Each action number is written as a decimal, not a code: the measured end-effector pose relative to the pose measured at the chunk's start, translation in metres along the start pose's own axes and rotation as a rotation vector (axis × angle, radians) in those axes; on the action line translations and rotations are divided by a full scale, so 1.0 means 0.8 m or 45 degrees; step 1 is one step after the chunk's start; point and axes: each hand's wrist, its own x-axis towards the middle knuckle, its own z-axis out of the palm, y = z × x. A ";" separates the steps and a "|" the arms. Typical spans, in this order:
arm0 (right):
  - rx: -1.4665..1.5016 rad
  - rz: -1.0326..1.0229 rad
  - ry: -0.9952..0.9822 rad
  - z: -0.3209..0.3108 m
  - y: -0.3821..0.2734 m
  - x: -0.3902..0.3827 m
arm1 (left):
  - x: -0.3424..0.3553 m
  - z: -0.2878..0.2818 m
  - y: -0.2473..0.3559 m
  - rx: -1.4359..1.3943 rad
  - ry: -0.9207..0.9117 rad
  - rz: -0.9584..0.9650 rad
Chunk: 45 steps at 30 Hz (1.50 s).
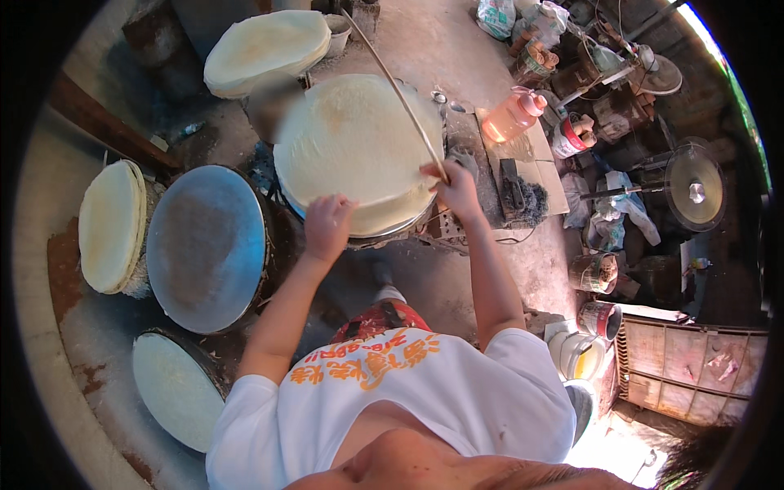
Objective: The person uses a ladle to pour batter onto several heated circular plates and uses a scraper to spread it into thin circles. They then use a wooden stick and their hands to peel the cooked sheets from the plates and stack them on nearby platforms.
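A large, thin, pale round flatbread point(351, 135) lies over a round griddle in front of me, and part of the griddle's rim shows under its near edge. My left hand point(328, 224) is closed at the flatbread's near left edge, fingertips pinching it. In my right hand point(454, 189), at the near right edge, is a long thin wooden stick point(398, 88). The stick slants up and left across the flatbread, past its far edge. To the left stands a bare round blue-grey griddle point(207, 249). The fingertips' undersides are hidden.
Stacks of flatbreads sit at the far left point(265, 51) and left point(110, 226); a pale round surface point(178, 392) is at lower left. Right of the griddle are a pink jug point(513, 116) on cardboard and a dark brush point(525, 200). Fans point(694, 189), tins and bags line the right.
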 end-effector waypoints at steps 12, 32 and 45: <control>0.399 0.462 -0.192 -0.027 0.094 -0.016 | -0.023 0.035 0.071 0.243 -0.261 -0.099; 0.508 0.516 0.102 -0.149 0.106 -0.016 | 0.251 -0.102 -0.031 0.000 -0.005 -0.144; 0.646 0.509 -0.180 0.082 0.006 0.037 | 0.095 -0.587 -0.369 -0.985 1.513 -1.153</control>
